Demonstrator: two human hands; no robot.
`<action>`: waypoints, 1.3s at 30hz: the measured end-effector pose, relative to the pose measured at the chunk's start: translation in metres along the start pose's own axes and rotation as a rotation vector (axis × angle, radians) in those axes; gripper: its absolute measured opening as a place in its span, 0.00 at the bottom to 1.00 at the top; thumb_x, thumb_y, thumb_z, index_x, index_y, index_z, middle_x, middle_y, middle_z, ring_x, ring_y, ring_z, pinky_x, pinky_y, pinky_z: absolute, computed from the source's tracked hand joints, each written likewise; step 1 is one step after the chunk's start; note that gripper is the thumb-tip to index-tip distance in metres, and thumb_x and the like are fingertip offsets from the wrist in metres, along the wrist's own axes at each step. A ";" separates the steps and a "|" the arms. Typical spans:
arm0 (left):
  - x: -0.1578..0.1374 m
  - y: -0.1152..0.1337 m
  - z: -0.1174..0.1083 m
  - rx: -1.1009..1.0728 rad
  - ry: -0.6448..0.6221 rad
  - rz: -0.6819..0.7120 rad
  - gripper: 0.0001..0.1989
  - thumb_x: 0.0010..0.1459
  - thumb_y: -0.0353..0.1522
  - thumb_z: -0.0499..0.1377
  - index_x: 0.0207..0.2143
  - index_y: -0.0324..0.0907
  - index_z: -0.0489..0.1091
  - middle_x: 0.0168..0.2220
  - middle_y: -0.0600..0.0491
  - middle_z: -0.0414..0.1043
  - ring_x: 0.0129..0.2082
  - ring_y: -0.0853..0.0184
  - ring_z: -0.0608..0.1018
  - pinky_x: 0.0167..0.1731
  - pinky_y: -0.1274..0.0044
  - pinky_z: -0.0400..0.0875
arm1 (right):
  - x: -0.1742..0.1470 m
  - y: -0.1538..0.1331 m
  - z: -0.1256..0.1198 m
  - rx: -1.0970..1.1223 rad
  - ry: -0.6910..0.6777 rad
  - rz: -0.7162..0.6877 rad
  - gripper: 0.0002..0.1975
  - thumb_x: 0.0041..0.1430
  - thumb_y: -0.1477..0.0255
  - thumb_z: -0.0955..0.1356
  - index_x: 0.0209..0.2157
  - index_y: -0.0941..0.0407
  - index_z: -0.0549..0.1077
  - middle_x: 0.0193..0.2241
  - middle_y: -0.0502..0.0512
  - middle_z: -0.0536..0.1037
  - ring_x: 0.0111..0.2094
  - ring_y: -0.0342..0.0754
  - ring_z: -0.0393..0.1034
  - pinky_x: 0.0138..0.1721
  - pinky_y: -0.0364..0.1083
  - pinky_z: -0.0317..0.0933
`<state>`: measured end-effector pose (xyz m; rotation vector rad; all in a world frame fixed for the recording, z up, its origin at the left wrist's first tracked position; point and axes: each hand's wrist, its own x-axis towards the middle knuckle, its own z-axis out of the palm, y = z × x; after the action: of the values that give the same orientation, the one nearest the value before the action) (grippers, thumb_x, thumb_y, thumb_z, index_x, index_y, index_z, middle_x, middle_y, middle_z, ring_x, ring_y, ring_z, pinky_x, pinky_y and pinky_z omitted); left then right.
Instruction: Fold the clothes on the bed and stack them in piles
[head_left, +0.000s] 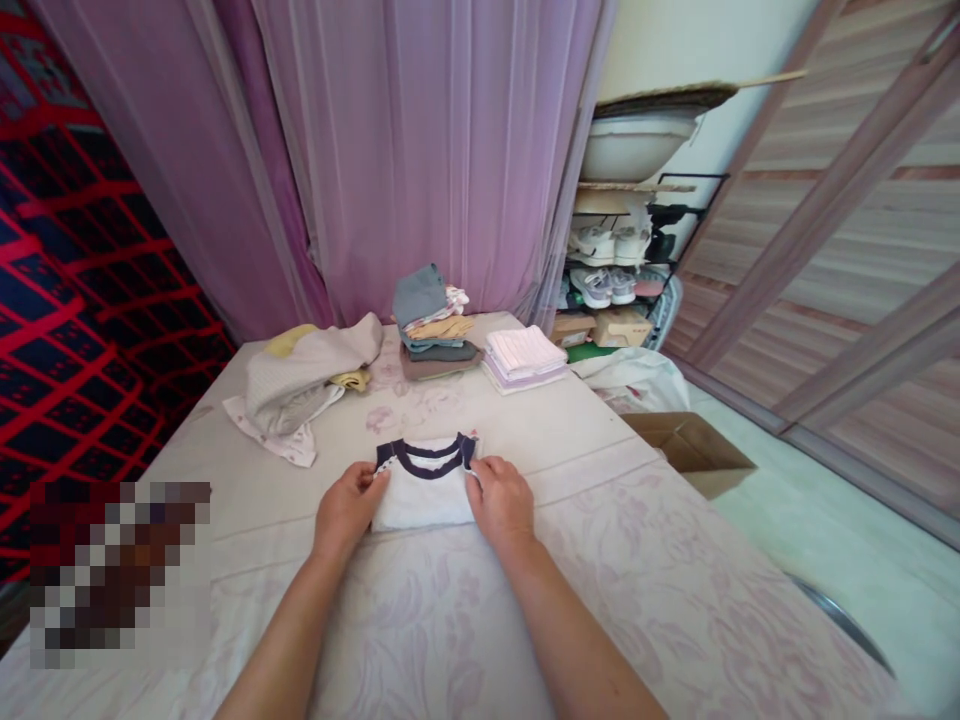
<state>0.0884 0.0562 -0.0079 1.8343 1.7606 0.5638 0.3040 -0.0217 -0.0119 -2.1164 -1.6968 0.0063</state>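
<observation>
A small white shirt (426,502) with a dark navy neckband lies folded on the bed (600,600), its collar pointing away from me. My left hand (349,508) pinches the shirt's left edge by the dark shoulder trim, thumb and fingers together. On the opposite side my right hand (504,500) grips the right edge near the other shoulder. The cloth between my hands looks flat. Beyond it stands a stack of folded clothes (435,328) in grey, orange and brown, and right of that a pile of folded pink and white cloths (525,358).
A loose heap of clothes (307,375) lies at the bed's far left. Purple curtains (435,140) hang behind the bed. Off the right edge are a cardboard box (694,450), a white plastic bag (637,378) and a shoe rack (615,250). A blurred patch covers the lower left.
</observation>
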 end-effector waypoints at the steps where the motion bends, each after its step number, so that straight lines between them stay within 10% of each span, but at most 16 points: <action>1: 0.001 0.000 0.000 0.002 0.004 -0.001 0.16 0.56 0.45 0.51 0.37 0.45 0.68 0.30 0.56 0.76 0.31 0.65 0.77 0.26 0.79 0.63 | 0.000 0.001 0.000 0.023 0.001 0.011 0.14 0.61 0.69 0.61 0.44 0.52 0.74 0.41 0.56 0.75 0.42 0.48 0.67 0.42 0.44 0.57; 16: 0.013 0.009 -0.006 -0.031 -0.045 -0.036 0.20 0.52 0.49 0.52 0.33 0.43 0.71 0.26 0.56 0.74 0.28 0.64 0.75 0.23 0.78 0.62 | 0.043 0.025 -0.022 0.323 -0.342 0.288 0.13 0.56 0.61 0.64 0.38 0.50 0.77 0.36 0.52 0.80 0.38 0.49 0.73 0.32 0.43 0.59; 29: 0.010 0.022 -0.011 0.271 -0.073 0.012 0.21 0.60 0.44 0.48 0.52 0.47 0.65 0.38 0.53 0.76 0.37 0.63 0.77 0.34 0.76 0.67 | 0.042 0.027 -0.015 0.137 -0.223 0.267 0.18 0.59 0.55 0.62 0.40 0.51 0.75 0.32 0.54 0.80 0.36 0.50 0.73 0.33 0.44 0.58; 33: -0.004 0.033 -0.004 0.435 0.109 0.256 0.25 0.61 0.38 0.47 0.58 0.37 0.60 0.57 0.43 0.65 0.56 0.57 0.67 0.55 0.69 0.60 | 0.045 0.029 -0.013 0.147 -0.169 0.253 0.18 0.62 0.61 0.59 0.48 0.51 0.72 0.38 0.55 0.80 0.39 0.49 0.73 0.36 0.44 0.59; 39: -0.013 0.034 0.036 0.545 0.015 0.534 0.35 0.61 0.50 0.45 0.62 0.35 0.56 0.65 0.42 0.50 0.65 0.53 0.51 0.62 0.61 0.47 | 0.054 0.032 -0.009 0.189 -0.205 0.252 0.16 0.60 0.62 0.61 0.46 0.48 0.73 0.35 0.51 0.80 0.37 0.48 0.73 0.33 0.43 0.58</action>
<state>0.1364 0.0402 -0.0133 2.7190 1.5184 0.2956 0.3498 0.0211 -0.0006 -2.2298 -1.4568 0.4537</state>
